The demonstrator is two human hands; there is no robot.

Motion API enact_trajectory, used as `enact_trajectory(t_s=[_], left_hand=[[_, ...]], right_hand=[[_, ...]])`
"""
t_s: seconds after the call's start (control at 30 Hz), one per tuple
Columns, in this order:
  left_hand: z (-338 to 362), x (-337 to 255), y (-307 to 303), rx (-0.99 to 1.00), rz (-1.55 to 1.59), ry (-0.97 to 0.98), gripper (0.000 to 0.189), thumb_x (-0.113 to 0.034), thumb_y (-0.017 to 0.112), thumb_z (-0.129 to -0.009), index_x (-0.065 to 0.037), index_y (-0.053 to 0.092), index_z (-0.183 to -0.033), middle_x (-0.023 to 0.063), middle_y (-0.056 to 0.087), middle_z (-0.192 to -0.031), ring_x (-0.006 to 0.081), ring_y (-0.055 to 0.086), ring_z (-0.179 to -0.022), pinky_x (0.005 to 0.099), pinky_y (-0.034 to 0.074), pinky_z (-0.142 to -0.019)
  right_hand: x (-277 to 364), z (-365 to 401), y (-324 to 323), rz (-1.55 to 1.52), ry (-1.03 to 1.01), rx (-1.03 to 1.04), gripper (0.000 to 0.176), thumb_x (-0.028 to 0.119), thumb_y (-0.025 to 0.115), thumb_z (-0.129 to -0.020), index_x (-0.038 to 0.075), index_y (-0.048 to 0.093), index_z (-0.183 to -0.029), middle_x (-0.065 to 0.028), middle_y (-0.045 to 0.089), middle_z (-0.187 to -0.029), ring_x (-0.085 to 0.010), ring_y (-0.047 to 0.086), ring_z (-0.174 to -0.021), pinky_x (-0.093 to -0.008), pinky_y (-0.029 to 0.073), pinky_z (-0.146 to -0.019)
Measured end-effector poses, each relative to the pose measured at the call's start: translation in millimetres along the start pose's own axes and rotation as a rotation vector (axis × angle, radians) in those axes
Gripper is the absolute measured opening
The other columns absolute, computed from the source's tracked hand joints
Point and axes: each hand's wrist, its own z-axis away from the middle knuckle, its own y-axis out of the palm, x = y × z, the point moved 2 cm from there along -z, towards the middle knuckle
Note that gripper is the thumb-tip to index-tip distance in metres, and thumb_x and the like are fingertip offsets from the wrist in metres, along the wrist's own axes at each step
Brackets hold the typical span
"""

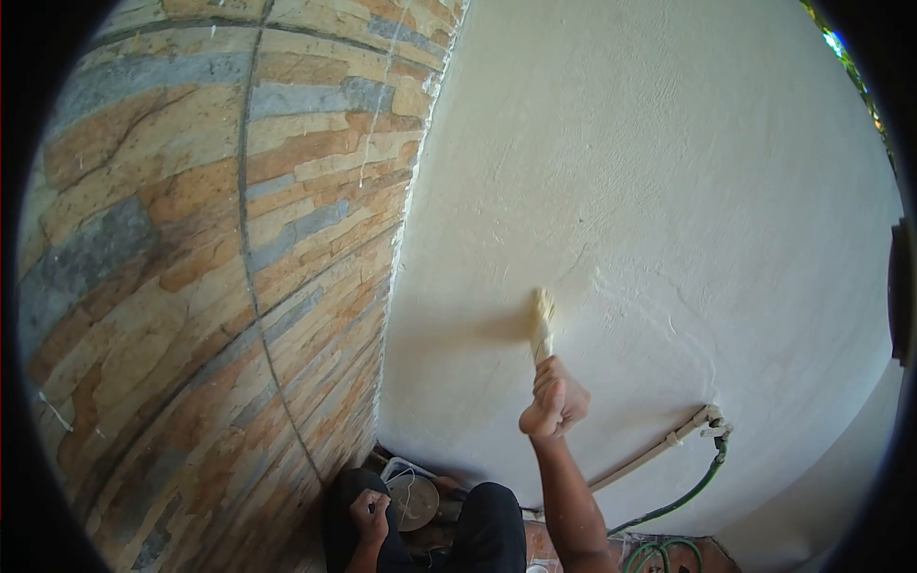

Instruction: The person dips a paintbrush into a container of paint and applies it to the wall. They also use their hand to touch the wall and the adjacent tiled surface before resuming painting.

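Note:
My right hand (pixel 556 399) is closed around the handle of a paintbrush (pixel 543 323), its pale bristles pointing up against the off-white wall (pixel 497 210). The brush casts a soft shadow to its left. Low in the view, my left hand (pixel 369 514) rests at my left knee with its fingers curled; whatever may be inside them is hidden. Beside it, between my knees, is a round grey-brown lid or container top (pixel 414 502) with a thin wire or string across it.
Stone-patterned tiles (pixel 315 191) cover the left wall, meeting the painted wall along a rough white edge. At lower right, a pipe (pixel 659 447) runs up to a tap (pixel 713 420) with a green hose (pixel 693 492). Reddish floor tiles (pixel 541 546) show below.

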Motion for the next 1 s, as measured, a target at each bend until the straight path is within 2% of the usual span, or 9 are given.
enact_trajectory(t_s=[0.2, 0.33, 0.43, 0.57, 0.67, 0.73, 0.77, 0.8, 1.0], left_hand=[[0, 9, 1, -0.007, 0.009, 0.06, 0.012, -0.007, 0.058, -0.076, 0.001, 0.056, -0.068, 0.0133, 0.059, -0.066, 0.0248, 0.058, -0.062, 0.0334, 0.045, -0.06], [-1, 4, 7, -0.01, -0.008, 0.029, 0.013, -0.008, 0.059, -0.076, 0.001, 0.055, -0.068, 0.0136, 0.058, -0.066, 0.0263, 0.058, -0.062, 0.0345, 0.044, -0.059], [-2, 4, 3, -0.016, -0.049, 0.024, 0.014, -0.009, 0.06, -0.077, 0.001, 0.055, -0.068, 0.0141, 0.057, -0.066, 0.0278, 0.057, -0.061, 0.0355, 0.044, -0.058], [-4, 0, 5, -0.019, -0.091, 0.048, 0.016, -0.011, 0.062, -0.076, 0.0, 0.054, -0.067, 0.0143, 0.056, -0.065, 0.0291, 0.057, -0.061, 0.0365, 0.043, -0.057], [-5, -1, 4, -0.015, -0.116, 0.065, 0.017, -0.012, 0.063, -0.075, -0.001, 0.054, -0.067, 0.0139, 0.055, -0.064, 0.0301, 0.056, -0.061, 0.0372, 0.043, -0.056], [-6, -1, 3, -0.012, -0.123, 0.088, 0.017, -0.012, 0.063, -0.075, -0.001, 0.054, -0.066, 0.0137, 0.055, -0.064, 0.0306, 0.056, -0.06, 0.0376, 0.043, -0.056], [-6, -2, 4, -0.011, -0.127, 0.096, 0.017, -0.012, 0.063, -0.075, -0.001, 0.054, -0.066, 0.0137, 0.054, -0.063, 0.0309, 0.056, -0.06, 0.0379, 0.043, -0.056], [-4, -1, 3, -0.007, -0.131, 0.101, 0.017, -0.012, 0.064, -0.074, -0.002, 0.054, -0.066, 0.0136, 0.054, -0.063, 0.0312, 0.056, -0.059, 0.0383, 0.043, -0.056], [-7, -6, 7, -0.002, -0.155, 0.103, 0.018, -0.013, 0.066, -0.072, -0.002, 0.053, -0.065, 0.0126, 0.054, -0.062, 0.0294, 0.056, -0.058, 0.0377, 0.043, -0.054]], right_hand=[[27, -20, -2, 0.097, 0.225, -0.07, 0.04, 0.004, 0.038, -0.089, 0.004, 0.032, -0.049, -0.0041, 0.033, -0.044, -0.0116, 0.031, -0.039, -0.0262, 0.025, -0.039], [0, -177, 18, 0.169, -0.053, -0.094, 0.045, 0.017, 0.042, -0.095, 0.013, 0.035, -0.052, 0.0035, 0.03, -0.044, -0.0062, 0.025, -0.038, -0.0259, 0.023, -0.036], [-34, -310, 46, 0.204, -0.029, -0.078, 0.041, 0.025, 0.051, -0.091, 0.016, 0.037, -0.053, 0.0037, 0.034, -0.045, -0.0047, 0.028, -0.038, -0.0261, 0.023, -0.035], [-10, -429, 90, 0.035, -0.436, -0.239, 0.045, 0.026, 0.054, -0.087, 0.013, 0.035, -0.048, 0.0042, 0.033, -0.045, -0.007, 0.026, -0.041, -0.027, 0.02, -0.039], [-8, -416, 96, -0.013, -0.581, -0.178, 0.042, 0.021, 0.053, -0.086, 0.014, 0.035, -0.049, 0.0041, 0.034, -0.045, -0.0072, 0.026, -0.039, -0.0271, 0.02, -0.038], [-27, -363, 84, -0.093, -0.434, 0.003, 0.045, 0.017, 0.047, -0.09, 0.007, 0.036, -0.048, 0.0004, 0.038, -0.043, -0.0069, 0.036, -0.041, -0.0273, 0.027, -0.037], [-46, -322, 70, 0.188, -0.609, -0.007, 0.045, 0.012, 0.043, -0.093, 0.007, 0.035, -0.049, -0.0001, 0.037, -0.044, -0.0068, 0.033, -0.04, -0.0269, 0.027, -0.037], [-56, -283, 62, 0.093, -0.722, 0.084, 0.044, 0.013, 0.042, -0.092, 0.009, 0.035, -0.048, 0.0025, 0.035, -0.043, -0.0053, 0.029, -0.039, -0.0254, 0.021, -0.036], [-22, -103, 41, -0.156, -0.152, -0.129, 0.037, 0.011, 0.031, -0.092, 0.011, 0.022, -0.057, 0.0009, 0.022, -0.047, -0.0104, 0.018, -0.041, -0.0298, 0.024, -0.042]])
